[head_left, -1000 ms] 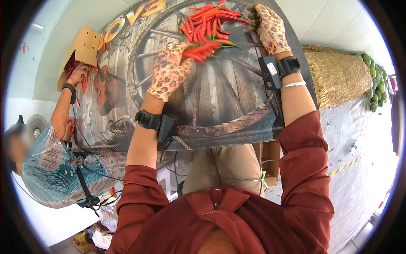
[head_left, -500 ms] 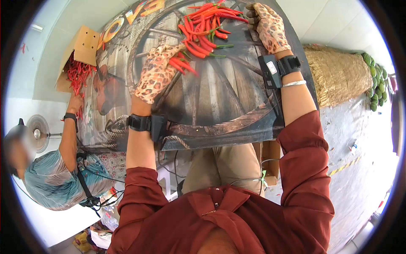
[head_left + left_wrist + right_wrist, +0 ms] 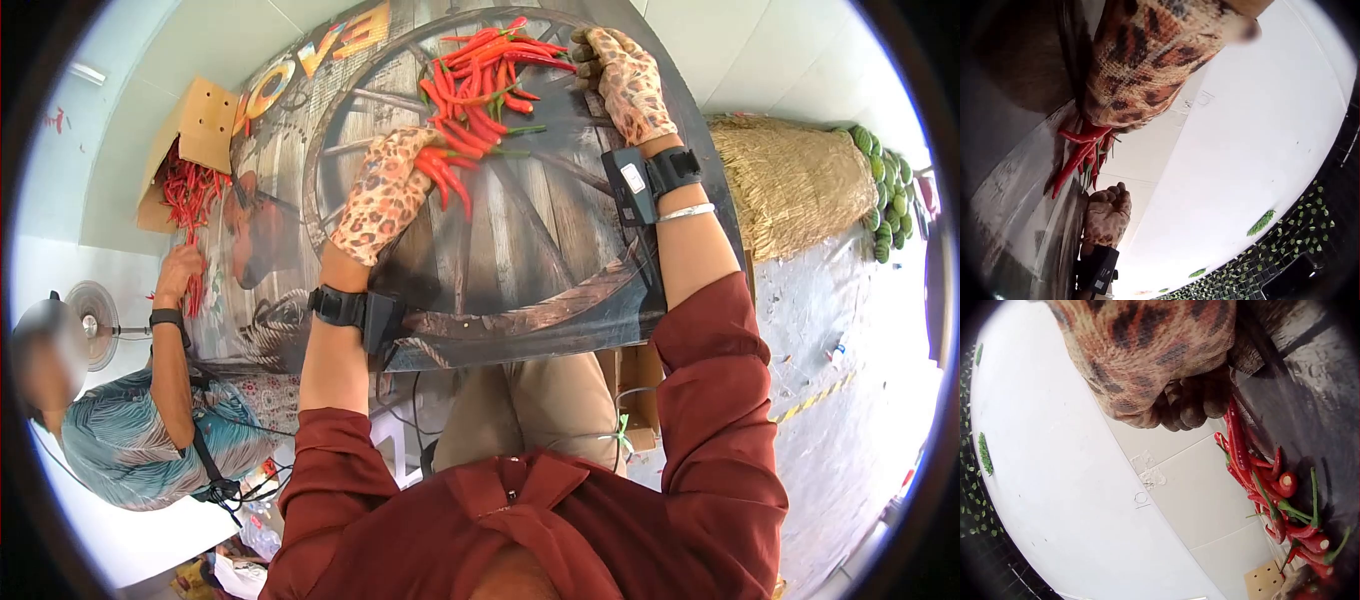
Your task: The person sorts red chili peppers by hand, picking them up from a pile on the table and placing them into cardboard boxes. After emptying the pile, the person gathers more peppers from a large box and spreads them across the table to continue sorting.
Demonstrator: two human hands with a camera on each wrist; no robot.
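Observation:
My left hand, in a leopard-print glove, grips several red chilies at the near-left edge of a chili pile. In the left wrist view, the gripped chilies stick out from under the glove; its fingertips are hidden. My right hand, in a matching glove with dark fingers, rests at the pile's right side. Its fingers are loosely curled, and the tip of a long red chili reaches right up to them in the right wrist view.
The table has a printed wagon-wheel cover. At left another person's hand is at red chilies spilling from a cardboard box. A straw-coloured roll and a heap of green melon-like things lie to the right.
My left hand has moved left and toward me from the pile with chilies, then slightly back right. My right hand stays beside the pile. The other person's hand has drawn back from the box.

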